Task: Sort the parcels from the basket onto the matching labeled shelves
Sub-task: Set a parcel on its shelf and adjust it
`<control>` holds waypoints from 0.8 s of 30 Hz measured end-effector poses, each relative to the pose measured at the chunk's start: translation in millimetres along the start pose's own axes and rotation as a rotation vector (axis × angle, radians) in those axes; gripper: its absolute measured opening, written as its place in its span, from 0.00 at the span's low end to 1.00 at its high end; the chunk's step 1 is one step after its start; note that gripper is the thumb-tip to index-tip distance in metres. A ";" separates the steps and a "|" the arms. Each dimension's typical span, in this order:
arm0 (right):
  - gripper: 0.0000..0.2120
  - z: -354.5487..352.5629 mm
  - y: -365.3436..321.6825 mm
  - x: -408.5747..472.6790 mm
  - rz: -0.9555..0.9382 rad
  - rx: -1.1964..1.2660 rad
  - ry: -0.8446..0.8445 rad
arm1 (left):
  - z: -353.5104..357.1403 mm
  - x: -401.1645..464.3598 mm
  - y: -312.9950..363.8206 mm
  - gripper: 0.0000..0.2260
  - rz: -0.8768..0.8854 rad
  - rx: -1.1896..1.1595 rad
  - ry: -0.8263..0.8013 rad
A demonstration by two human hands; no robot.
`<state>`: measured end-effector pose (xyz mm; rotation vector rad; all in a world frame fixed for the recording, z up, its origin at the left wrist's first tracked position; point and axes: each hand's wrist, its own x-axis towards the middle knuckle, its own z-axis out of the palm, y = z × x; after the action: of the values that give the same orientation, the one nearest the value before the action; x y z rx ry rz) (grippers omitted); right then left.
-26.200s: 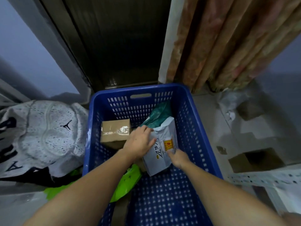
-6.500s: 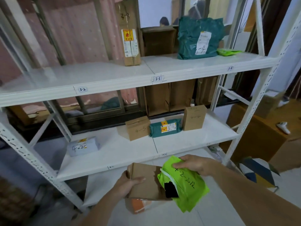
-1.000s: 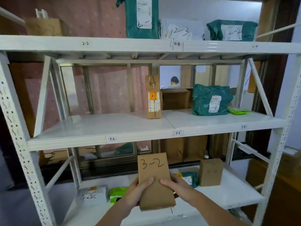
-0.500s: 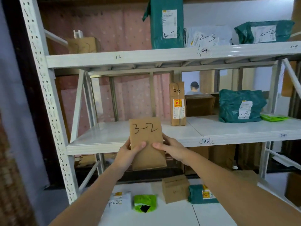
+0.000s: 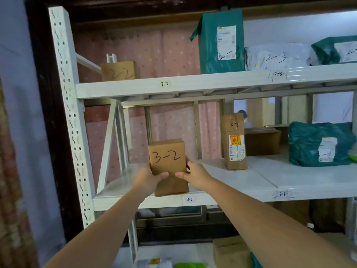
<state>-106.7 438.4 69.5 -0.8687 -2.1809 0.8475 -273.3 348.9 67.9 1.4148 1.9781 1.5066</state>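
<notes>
A brown cardboard box marked "3-2" (image 5: 167,157) stands upright at the front edge of the white shelf bay labelled "3-2" (image 5: 189,199). My left hand (image 5: 147,177) grips its left side with the thumb across the front. My right hand (image 5: 194,176) grips its right side, thumb also on the front. The box's lower edge is at the shelf surface; I cannot tell whether it rests there. The basket is out of view.
On the same shelf (image 5: 251,180) to the right stand a tall brown box marked "3-3" (image 5: 233,141) and a green bag (image 5: 318,144). Above, the "2-2" bay holds a brown box (image 5: 119,71), with a tall green parcel (image 5: 222,42) further right. A perforated white upright (image 5: 69,113) stands at left.
Both hands have carried the "3-2" box up and forward from below the shelf edge onto the front of the "3-2" bay. The view has moved closer and left.
</notes>
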 end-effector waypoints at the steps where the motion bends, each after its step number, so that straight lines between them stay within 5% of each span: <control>1: 0.28 5.2 2.9 3.7 0.016 0.003 0.010 | 1.7 7.3 -5.7 0.27 -0.010 0.012 -0.012; 24: 0.34 33.4 56.6 100.2 0.094 -0.044 0.118 | 32.0 116.2 -62.8 0.27 0.016 0.009 -0.083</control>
<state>-170.2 535.4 39.0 -1.0231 -2.0770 0.7756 -339.7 463.8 38.2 1.4751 1.9316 1.4229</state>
